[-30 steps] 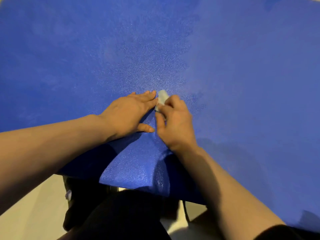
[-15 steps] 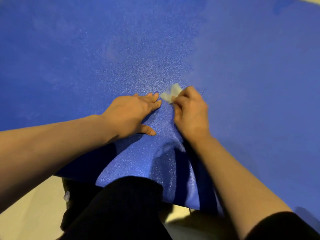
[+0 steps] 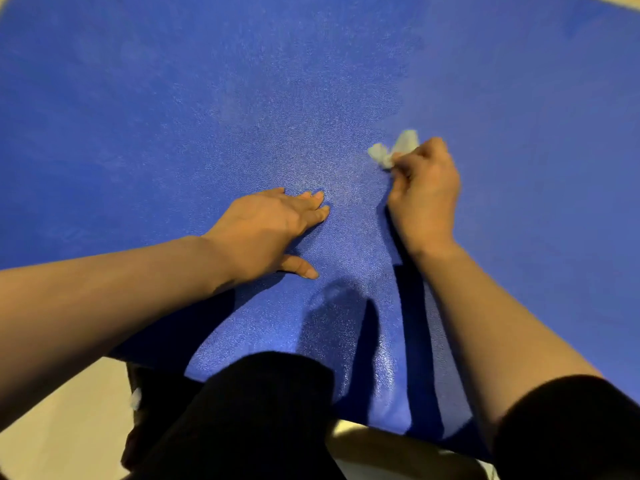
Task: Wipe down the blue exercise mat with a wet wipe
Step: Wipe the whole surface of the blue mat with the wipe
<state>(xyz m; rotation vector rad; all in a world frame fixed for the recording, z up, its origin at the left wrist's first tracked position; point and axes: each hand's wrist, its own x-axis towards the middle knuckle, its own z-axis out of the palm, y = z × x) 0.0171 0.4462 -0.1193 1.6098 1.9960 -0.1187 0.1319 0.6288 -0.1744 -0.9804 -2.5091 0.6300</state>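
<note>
The blue exercise mat (image 3: 173,116) fills most of the view, with a grainy, faintly shiny patch around its middle. My left hand (image 3: 270,230) lies flat on the mat with straight fingers and the thumb spread toward me. My right hand (image 3: 424,195) is to its right, fingers curled round a crumpled white wet wipe (image 3: 394,150). The wipe sticks out beyond the fingertips and sits on or just above the mat surface.
The mat's near edge (image 3: 398,424) runs across the bottom, with pale floor (image 3: 62,427) beyond it at lower left. My dark-clothed knee (image 3: 249,417) overlaps that edge. A small white scrap (image 3: 135,398) lies beside the knee.
My right hand has moved the wipe rightward and farther away across the mat, opening a gap from the left hand. The left hand has stayed flat in place.
</note>
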